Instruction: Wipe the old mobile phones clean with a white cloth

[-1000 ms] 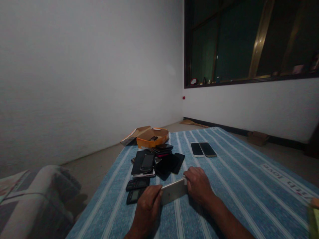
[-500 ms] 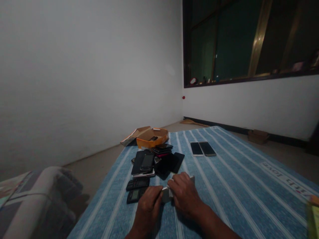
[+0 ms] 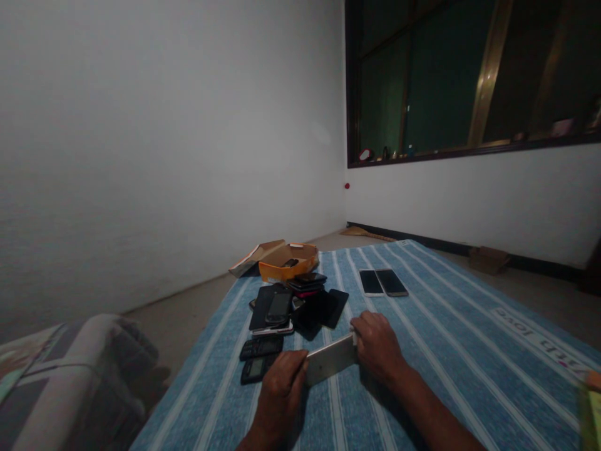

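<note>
A silver smartphone point(image 3: 331, 362) is tilted up on its long edge above the striped cloth, its plain back facing me. My left hand point(image 3: 284, 385) pinches its left end between thumb and fingers. At the right end, the closed fingers of my right hand point(image 3: 378, 344) press a small white wiping cloth point(image 3: 354, 337) against the phone; most of that cloth is hidden. Just left of my left hand lie two black keypad phones, one point(image 3: 256, 369) nearer and one point(image 3: 261, 347) farther. Beyond the hands is a pile of dark phones point(image 3: 279, 307).
An open orange cardboard box point(image 3: 288, 270) with a phone inside stands behind the pile. Two smartphones point(image 3: 384, 282) lie side by side at the right on the blue striped cloth point(image 3: 441, 351). A draped grey and white cover point(image 3: 89, 369) is at lower left.
My right hand has slid rightward along the smartphone to its end, uncovering the silver back. My left hand keeps its grip at the left end.
</note>
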### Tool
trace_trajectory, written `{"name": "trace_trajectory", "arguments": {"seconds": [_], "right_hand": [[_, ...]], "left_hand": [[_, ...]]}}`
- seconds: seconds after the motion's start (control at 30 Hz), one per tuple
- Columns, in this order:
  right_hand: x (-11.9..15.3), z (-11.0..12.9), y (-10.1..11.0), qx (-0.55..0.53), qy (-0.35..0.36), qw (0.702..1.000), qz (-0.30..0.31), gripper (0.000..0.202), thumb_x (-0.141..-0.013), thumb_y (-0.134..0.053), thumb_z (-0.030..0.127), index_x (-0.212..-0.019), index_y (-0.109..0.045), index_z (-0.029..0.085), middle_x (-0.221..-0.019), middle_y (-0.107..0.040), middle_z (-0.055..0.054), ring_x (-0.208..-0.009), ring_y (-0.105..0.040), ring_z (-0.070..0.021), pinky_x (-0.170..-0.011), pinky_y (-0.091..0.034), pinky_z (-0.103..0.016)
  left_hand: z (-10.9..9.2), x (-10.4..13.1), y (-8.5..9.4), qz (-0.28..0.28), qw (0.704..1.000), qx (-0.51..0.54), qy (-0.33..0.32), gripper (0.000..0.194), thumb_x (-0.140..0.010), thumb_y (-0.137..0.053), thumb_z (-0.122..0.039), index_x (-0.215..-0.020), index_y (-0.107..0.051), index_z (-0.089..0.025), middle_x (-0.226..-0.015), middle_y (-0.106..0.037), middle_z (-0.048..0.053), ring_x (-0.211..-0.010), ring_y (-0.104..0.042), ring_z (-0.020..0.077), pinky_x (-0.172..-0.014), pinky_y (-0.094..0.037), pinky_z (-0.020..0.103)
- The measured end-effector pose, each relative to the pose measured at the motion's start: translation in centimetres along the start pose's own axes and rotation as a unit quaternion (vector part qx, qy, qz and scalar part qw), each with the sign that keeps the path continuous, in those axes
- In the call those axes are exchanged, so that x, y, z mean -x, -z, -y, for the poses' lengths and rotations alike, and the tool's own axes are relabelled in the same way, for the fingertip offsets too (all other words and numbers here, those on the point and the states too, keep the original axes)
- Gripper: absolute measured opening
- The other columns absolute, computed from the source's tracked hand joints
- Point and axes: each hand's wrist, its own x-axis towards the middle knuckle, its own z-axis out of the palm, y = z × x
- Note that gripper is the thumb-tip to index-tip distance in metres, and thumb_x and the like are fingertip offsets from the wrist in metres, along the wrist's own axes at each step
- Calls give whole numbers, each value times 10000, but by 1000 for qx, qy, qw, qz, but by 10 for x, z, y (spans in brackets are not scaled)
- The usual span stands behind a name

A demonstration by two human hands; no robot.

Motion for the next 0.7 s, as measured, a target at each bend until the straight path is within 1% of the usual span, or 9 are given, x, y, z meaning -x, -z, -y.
{"name": "trace_trajectory", "arguments": {"seconds": [0.07, 0.13, 0.2, 0.27, 0.37, 0.47, 0.53, 0.7], "right_hand": [[3, 19, -1, -31, 53, 998, -18, 177, -799, -530, 40, -833, -621, 187, -821, -553, -47, -795, -453, -212, -749, -311, -328], [6, 41, -3, -58, 106, 993, -12, 147, -791, -558, 67, -857, -611, 187, -849, -556, -47, -815, -447, -215, -759, -317, -331], [9, 58, -6, -68, 137, 988, -15, 123, -787, -584, 91, -867, -605, 182, -866, -562, -55, -830, -444, -220, -772, -322, -337], [11, 64, -9, -68, 152, 986, -15, 110, -791, -594, 105, -869, -602, 181, -864, -564, -56, -830, -443, -221, -780, -322, -339], [11, 56, -12, -53, 133, 990, -18, 99, -792, -590, 101, -833, -598, 190, -828, -562, -46, -801, -436, -217, -753, -306, -335], [8, 39, -14, -30, 96, 995, -14, 132, -797, -568, 71, -772, -593, 198, -780, -558, -35, -769, -436, -209, -743, -291, -332], [5, 27, -14, -14, 75, 997, -6, 165, -795, -555, 46, -752, -601, 198, -770, -562, -35, -763, -448, -206, -749, -290, -329], [-1, -3, -9, 11, 8, 1000, 15, 229, -794, -518, -5, -766, -638, 188, -779, -581, -46, -767, -485, -202, -751, -300, -317]], "left_hand": [[-1, 0, -1, -4, 1000, 1, 3, 231, -945, -459, -245, -899, -673, -171, -773, -721, 70, -705, -707, 188, -633, -581, 277], [-1, 1, -1, 0, 1000, 3, 7, 231, -948, -454, -240, -906, -671, -175, -776, -717, 66, -701, -700, 183, -631, -576, 275], [-2, 2, -2, 10, 1000, 7, 8, 226, -948, -452, -226, -921, -671, -176, -785, -715, 64, -706, -694, 180, -635, -573, 275], [-2, 3, -2, 18, 1000, 10, 7, 220, -947, -455, -220, -929, -671, -176, -792, -714, 67, -720, -693, 182, -649, -573, 280], [-1, 4, -2, 17, 1000, 11, 1, 206, -943, -473, -225, -910, -669, -172, -773, -710, 68, -708, -691, 184, -640, -570, 280], [1, 4, -2, 12, 1000, 5, -3, 201, -938, -477, -212, -912, -670, -165, -764, -711, 70, -697, -695, 183, -636, -569, 277], [2, 4, -1, 20, 1000, 3, 0, 207, -939, -473, -207, -921, -674, -166, -779, -718, 76, -715, -701, 188, -652, -573, 283], [5, 6, -1, 21, 1000, -3, 3, 213, -930, -477, -208, -927, -684, -158, -796, -727, 90, -738, -709, 202, -666, -581, 294]]}}
